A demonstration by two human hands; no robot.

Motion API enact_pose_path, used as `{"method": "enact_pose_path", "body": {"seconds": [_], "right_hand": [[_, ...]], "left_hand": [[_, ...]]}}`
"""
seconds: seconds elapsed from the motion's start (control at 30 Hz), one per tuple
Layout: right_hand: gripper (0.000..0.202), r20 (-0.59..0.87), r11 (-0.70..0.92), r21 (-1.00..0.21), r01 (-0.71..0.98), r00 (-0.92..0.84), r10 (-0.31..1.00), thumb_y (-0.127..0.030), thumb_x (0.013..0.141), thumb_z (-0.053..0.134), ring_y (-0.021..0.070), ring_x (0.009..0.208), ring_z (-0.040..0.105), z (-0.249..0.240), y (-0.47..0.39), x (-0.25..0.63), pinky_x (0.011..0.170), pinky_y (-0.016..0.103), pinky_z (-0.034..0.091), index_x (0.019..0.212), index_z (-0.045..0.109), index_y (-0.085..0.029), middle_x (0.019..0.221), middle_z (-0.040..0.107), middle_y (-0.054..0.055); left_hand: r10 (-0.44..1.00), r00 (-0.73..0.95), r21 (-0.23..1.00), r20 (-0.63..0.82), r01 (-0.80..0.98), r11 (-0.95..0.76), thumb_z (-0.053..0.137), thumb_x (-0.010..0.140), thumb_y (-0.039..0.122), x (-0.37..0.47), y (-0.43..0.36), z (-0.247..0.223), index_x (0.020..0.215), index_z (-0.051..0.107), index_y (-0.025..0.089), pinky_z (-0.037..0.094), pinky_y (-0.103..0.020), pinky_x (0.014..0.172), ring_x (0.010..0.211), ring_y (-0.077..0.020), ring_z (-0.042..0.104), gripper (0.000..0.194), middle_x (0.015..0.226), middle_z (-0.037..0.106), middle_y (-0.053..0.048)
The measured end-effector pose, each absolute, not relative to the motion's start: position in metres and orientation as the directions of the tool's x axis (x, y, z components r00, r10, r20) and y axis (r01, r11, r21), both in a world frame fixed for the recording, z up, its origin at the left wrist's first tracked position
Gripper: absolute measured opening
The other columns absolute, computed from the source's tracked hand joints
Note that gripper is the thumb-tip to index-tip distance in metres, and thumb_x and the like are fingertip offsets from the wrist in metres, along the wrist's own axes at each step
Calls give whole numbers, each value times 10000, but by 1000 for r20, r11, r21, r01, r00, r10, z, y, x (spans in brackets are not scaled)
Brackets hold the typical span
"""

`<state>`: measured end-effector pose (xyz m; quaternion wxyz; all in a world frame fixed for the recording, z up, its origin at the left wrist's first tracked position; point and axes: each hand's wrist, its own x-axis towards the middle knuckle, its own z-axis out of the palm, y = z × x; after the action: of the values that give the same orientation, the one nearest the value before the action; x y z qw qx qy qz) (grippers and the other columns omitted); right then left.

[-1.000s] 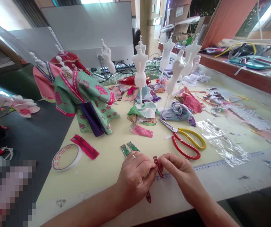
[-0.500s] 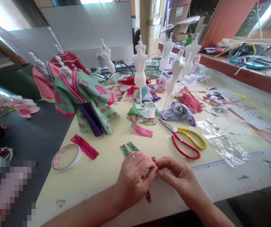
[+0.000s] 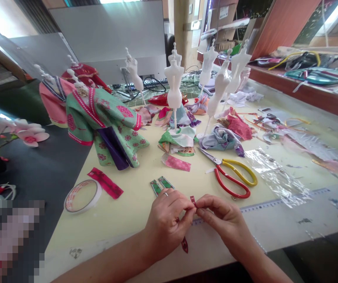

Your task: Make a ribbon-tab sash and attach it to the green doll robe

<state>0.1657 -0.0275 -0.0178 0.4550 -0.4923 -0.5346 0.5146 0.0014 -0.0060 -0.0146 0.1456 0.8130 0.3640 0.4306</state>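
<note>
My left hand [image 3: 169, 220] and my right hand [image 3: 221, 218] meet at the front of the table, fingertips pinched close together. Between them is a narrow red patterned ribbon [image 3: 184, 245], one end sticking up past the fingers and the pointed end hanging below my left hand. Its middle is hidden by the fingers. Just beyond my left hand lie two green trim strips [image 3: 165, 182] with beaded-looking edges, partly covered by it. Scissors [image 3: 236, 177] with one red and one yellow handle lie beyond my right hand.
A tape roll [image 3: 82, 196] and a dark pink fabric strip [image 3: 105, 182] lie at left, near a small green robe [image 3: 106, 122] on a stand. White mini mannequins [image 3: 174, 84] stand among fabric scraps. A ruler [image 3: 286, 198] and clear plastic bags [image 3: 283, 184] lie at right.
My right hand's fingers have shifted slightly at the pinch, and the ribbon's upper end has moved a little to the right. Everything else stays in place.
</note>
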Motion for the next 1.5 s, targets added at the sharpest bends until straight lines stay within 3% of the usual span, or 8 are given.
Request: {"method": "enact_pose_path", "body": {"seconds": [0.33, 0.53, 0.63, 0.73, 0.9, 1.23, 1.5], "right_hand": [[60, -16, -13, -1000, 25, -147, 989, -276, 811, 641, 150, 739, 600, -16, -28, 168, 687, 254, 459, 786, 672, -231, 765, 649, -3], [57, -46, -51, -998, -26, -177, 983, -275, 817, 638, 128, 733, 580, -18, -27, 169, 676, 226, 438, 779, 666, -243, 760, 643, -22], [51, -38, -49, -998, -50, -193, 980, -279, 816, 638, 131, 753, 584, -20, -27, 170, 692, 229, 443, 792, 666, -243, 771, 646, -22], [54, -40, -46, -999, -26, -198, 979, -281, 816, 637, 132, 748, 587, -21, -27, 171, 690, 234, 448, 798, 667, -240, 776, 650, -19], [87, -89, -88, -996, 16, -171, 981, -314, 804, 651, 134, 736, 596, -24, -28, 169, 675, 238, 459, 808, 660, -227, 770, 664, -8], [178, -113, -113, -994, -2, -95, 989, -371, 788, 662, 155, 781, 627, -28, -29, 168, 704, 271, 498, 869, 623, -217, 821, 665, 15], [118, -32, -24, -987, 159, -50, 998, -317, 803, 632, 148, 714, 631, -27, -32, 164, 653, 252, 502, 860, 615, -215, 764, 662, 2]], "left_hand": [[798, 313, 678, 516, 419, -603, 615, 771, 111, 1, -5, -13, 777, 589, 177, 454, -290, 653, 654, -140, 563, 71, 687, 610, -5], [902, 349, 871, 253, 324, -369, 633, 772, 157, -1, -1, -8, 915, 654, 168, 472, -263, 666, 677, -131, 574, 145, 709, 601, -2], [910, 401, 946, 99, 245, -211, 631, 785, 173, -1, 0, -3, 861, 670, 159, 470, -242, 695, 703, -120, 581, 86, 735, 608, -4], [917, 392, 961, 69, 222, -167, 632, 773, 162, 0, 0, 0, 762, 647, 152, 457, -233, 679, 706, -118, 569, 21, 743, 603, -6], [940, 334, 960, 67, 237, -152, 615, 758, 146, 0, -1, 0, 679, 592, 155, 439, -244, 685, 699, -121, 555, 82, 717, 590, 1], [956, 251, 987, -154, 84, 137, 625, 758, 221, -1, 4, -4, 700, 578, 158, 441, -239, 659, 692, -121, 546, 98, 729, 610, -11], [969, 190, 985, -158, 97, 141, 642, 737, 194, 0, 4, -4, 733, 591, 168, 451, -210, 654, 683, -101, 558, 58, 699, 603, 17]]}}
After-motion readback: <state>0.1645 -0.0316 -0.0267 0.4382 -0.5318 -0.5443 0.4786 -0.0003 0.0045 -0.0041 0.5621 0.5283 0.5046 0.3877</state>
